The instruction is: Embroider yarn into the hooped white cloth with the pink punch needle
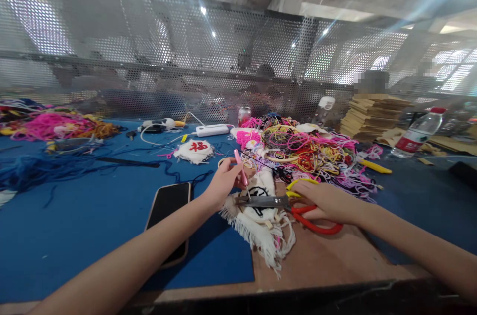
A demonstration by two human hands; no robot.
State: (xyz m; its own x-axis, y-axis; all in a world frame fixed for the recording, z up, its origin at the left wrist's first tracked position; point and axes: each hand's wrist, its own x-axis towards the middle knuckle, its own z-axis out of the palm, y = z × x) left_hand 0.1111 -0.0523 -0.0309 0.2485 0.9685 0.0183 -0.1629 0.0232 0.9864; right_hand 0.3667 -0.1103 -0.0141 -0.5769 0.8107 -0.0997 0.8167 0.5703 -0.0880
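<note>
Centrally, one white fringed cloth (257,233) with a black design, lying at the near edge of the worktable, partly over a bare brown board (328,255), below a yarn heap.

Left hand (224,181): fingers closed around a slim pink tool (241,168), its thin metal tip pointing down at the black design.

Right hand (322,200): gripping scissors (274,201) by their yellow and red handles; blades directed leftward across the design, near the metal tip. Whether the blades are fully together cannot be told.

Left of the cloth: one dark-screened phone (172,205), flat on a blue mat (89,235), partly behind the left forearm.

Beyond the hands: one white patch (196,151) bearing a red character; one white power strip (212,130); the multicoloured yarn heap (305,148); one metal can (244,115) behind it.

Right side: one clear bottle (419,133), red-capped, tilted in view; one brown paper stack (367,116).

Rear: perforated metal screen (208,66).
</note>
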